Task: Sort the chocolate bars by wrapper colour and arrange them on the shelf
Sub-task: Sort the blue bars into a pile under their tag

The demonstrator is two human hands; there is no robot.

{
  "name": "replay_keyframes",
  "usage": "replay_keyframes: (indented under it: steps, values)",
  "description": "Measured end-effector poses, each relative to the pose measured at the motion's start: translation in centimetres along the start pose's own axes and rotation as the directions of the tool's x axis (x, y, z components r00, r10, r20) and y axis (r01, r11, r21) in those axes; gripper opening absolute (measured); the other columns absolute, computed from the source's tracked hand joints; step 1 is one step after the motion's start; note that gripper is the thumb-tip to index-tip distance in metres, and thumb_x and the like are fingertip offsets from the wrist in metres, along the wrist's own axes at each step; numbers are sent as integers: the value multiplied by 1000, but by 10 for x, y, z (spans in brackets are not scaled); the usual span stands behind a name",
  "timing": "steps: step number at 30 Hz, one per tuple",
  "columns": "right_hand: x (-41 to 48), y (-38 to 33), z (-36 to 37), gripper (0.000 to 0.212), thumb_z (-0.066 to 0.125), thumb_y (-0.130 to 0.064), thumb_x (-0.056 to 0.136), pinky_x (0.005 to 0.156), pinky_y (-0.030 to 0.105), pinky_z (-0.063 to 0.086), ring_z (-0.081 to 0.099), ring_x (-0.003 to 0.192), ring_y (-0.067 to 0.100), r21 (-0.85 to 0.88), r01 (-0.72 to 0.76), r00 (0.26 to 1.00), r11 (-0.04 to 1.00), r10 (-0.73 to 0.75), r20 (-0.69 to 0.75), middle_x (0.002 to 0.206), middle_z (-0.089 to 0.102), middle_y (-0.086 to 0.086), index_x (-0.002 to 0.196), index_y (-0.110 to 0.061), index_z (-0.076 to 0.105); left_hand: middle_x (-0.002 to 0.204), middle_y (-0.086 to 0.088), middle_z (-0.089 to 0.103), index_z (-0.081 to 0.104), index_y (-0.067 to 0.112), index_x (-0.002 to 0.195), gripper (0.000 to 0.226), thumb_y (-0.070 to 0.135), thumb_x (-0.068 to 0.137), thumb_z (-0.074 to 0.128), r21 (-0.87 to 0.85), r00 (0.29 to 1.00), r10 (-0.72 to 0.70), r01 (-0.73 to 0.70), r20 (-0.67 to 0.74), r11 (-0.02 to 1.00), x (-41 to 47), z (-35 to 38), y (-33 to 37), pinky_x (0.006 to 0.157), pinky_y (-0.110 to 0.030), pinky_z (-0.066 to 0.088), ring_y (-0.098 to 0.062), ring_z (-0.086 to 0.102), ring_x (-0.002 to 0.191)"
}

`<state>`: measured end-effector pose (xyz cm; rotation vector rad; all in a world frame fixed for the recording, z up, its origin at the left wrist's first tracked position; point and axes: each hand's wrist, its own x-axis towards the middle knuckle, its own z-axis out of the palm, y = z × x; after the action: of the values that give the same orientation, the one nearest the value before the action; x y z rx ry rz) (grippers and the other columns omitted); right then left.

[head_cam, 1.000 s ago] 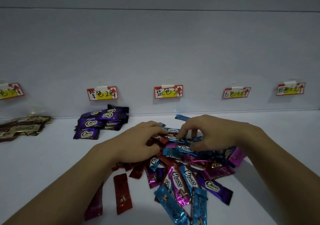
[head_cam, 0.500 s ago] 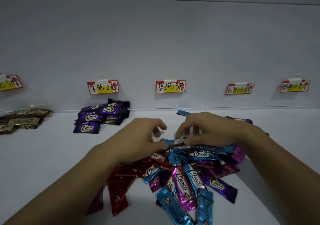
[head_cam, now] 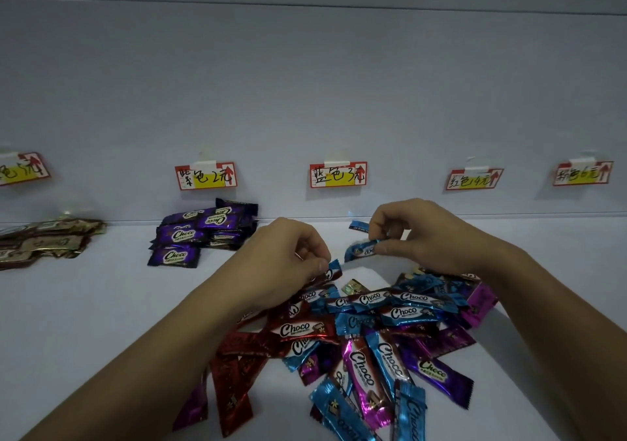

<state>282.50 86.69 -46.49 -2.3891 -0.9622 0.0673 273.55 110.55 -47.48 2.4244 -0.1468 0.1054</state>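
Note:
A mixed pile of Choco bars [head_cam: 366, 332] in blue, red, pink and purple wrappers lies on the white shelf [head_cam: 101, 322] in front of me. My left hand [head_cam: 288, 261] pinches a blue bar [head_cam: 330, 271] by its end, just above the pile's far edge. My right hand [head_cam: 424, 233] pinches another blue bar [head_cam: 361, 250], lifted off the pile. A third blue bar [head_cam: 358, 226] lies behind, near the back wall under the blue label [head_cam: 338, 175].
Purple bars [head_cam: 200, 233] are stacked under the second label [head_cam: 205, 176]. Gold bars [head_cam: 44, 240] lie at the far left. Red label [head_cam: 474, 178] and pink label [head_cam: 582, 173] hang on the back wall to the right.
Both hands have risen from the pile, each now pinching a blue bar. The right hand lifted its bar up and back; the view tilted down slightly.

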Motion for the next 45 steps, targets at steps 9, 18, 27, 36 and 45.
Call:
replay_keyframes:
  steps: [9,18,27,36,45]
  values:
    - [5,7,4,17,75,-14,89,57,15,49,67,63,7,26,-100,970,995,103,-220,83,68,-10,87,-26,64,82,11,71,68,32,92,9,29,88,76,-127,989,-34,16,-144,992,0,-4,-3,74,-29,56,-3,65,76]
    - [4,6,2,19,73,-12,91,60,21,50,68,63,6,25,-134,959,991,136,-249,89,67,-10,91,-27,61,94,-11,69,70,14,106,17,8,101,56,-450,964,-164,55,-207,891,2,-11,-2,57,-17,54,-12,73,65]
    - [23,19,9,14,77,-15,87,66,14,50,64,73,2,-63,-201,912,978,163,-377,89,71,-10,93,-27,73,91,-2,72,68,16,92,7,11,96,66,-219,951,-132,70,-278,973,50,-13,-17,69,-32,62,-11,75,70]
    - [45,23,26,22,62,-27,97,70,28,46,60,86,20,-428,-238,963,872,154,-223,102,70,0,115,-29,74,85,-1,64,52,23,81,23,37,95,64,490,968,73,57,-241,870,92,19,-34,66,-37,56,-17,59,73]
    - [41,28,28,13,67,-23,95,80,25,46,54,94,17,-313,-303,944,900,239,-227,110,60,3,108,-22,67,112,6,58,72,27,112,18,26,99,60,462,978,208,-200,35,864,77,20,-29,87,-33,52,-13,56,95]
